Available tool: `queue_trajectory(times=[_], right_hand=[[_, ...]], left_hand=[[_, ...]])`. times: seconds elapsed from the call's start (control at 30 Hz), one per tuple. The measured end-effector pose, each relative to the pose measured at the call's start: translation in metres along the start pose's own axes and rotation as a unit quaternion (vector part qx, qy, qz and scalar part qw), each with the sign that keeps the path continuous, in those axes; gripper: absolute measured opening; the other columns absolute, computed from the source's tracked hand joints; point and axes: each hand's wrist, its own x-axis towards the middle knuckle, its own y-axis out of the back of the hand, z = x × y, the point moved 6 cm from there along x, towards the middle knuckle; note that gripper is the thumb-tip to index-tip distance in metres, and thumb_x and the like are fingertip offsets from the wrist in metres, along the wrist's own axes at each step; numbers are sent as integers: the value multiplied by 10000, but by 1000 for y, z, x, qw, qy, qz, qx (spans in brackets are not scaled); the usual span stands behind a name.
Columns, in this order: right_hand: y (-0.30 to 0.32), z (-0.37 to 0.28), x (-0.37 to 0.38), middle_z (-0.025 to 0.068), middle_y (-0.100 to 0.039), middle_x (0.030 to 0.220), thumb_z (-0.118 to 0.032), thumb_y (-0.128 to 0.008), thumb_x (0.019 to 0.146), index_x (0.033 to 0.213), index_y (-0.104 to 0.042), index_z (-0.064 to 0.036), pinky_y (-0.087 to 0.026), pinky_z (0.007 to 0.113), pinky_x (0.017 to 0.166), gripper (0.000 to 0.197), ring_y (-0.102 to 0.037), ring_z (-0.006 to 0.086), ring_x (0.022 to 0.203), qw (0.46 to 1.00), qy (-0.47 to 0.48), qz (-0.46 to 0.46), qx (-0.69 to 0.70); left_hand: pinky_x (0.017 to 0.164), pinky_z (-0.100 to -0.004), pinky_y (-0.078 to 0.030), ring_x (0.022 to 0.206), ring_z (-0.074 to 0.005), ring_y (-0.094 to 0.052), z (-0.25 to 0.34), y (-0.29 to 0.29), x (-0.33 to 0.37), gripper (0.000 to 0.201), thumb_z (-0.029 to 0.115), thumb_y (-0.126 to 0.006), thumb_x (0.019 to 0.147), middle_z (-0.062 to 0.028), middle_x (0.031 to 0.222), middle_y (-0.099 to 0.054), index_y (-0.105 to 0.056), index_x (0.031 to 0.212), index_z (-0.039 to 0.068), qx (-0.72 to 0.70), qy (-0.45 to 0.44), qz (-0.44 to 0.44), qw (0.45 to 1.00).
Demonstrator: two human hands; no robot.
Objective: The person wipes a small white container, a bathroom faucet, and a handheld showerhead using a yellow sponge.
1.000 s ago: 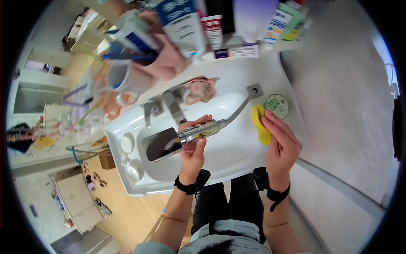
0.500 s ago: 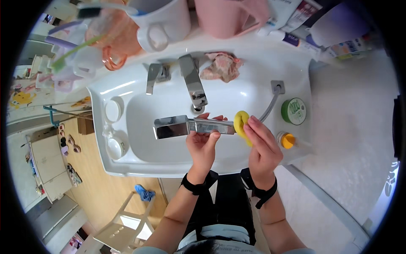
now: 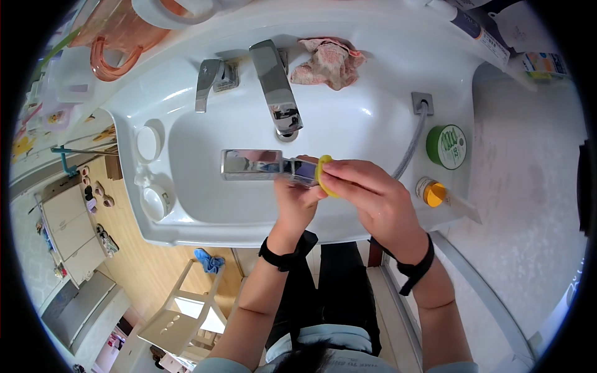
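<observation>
Over the white washbasin [image 3: 217,233] I hold a chrome pull-out sprayer [image 3: 252,165] level, its block-shaped head toward the left. My left hand [image 3: 295,204] is closed around its handle from below. My right hand [image 3: 382,202] pinches a soft yellow sponge [image 3: 325,177] against the right end of the handle; the fingers hide part of the sponge. From a square fitting at the basin's right side, a grey hose [image 3: 410,149] runs down behind my right hand. The chrome faucet [image 3: 277,87] and its lever [image 3: 207,84] stand beyond the sprayer.
A crumpled pink cloth [image 3: 329,64] lies by the faucet. On the right rim stand a green round tub [image 3: 446,147] and a yellow-capped jar [image 3: 432,192]. White round containers [image 3: 155,202] sit at the left. A clear orange cup [image 3: 115,37] is on the back ledge.
My right hand has moved left and turned over the handle, bringing the sponge closer to my left hand. The sprayer has shifted slightly up. My view has moved nearer the basin.
</observation>
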Motion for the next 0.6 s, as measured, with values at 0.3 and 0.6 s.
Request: queue_trajectory(times=[0.3,0.6], right_hand=[[26,12,5,55,-626,964,-11,-660,724,951,-692,-69,-506,302,737,236,-590,209,888,992,-97,-78,-5],[18,12,29,53,-637,893,-17,-669,720,912,-701,-67,-508,297,681,200,-609,198,803,999,0,-51,21]], left_hand=[[603,-234,-408,700,-99,-518,8,-8,7,595,549,-696,685,-23,804,-580,-596,854,-12,8,-35,-24,999],[614,-243,-411,702,-107,-518,1,-16,5,614,584,-664,701,-24,787,-574,-590,841,-9,18,-30,-21,999]])
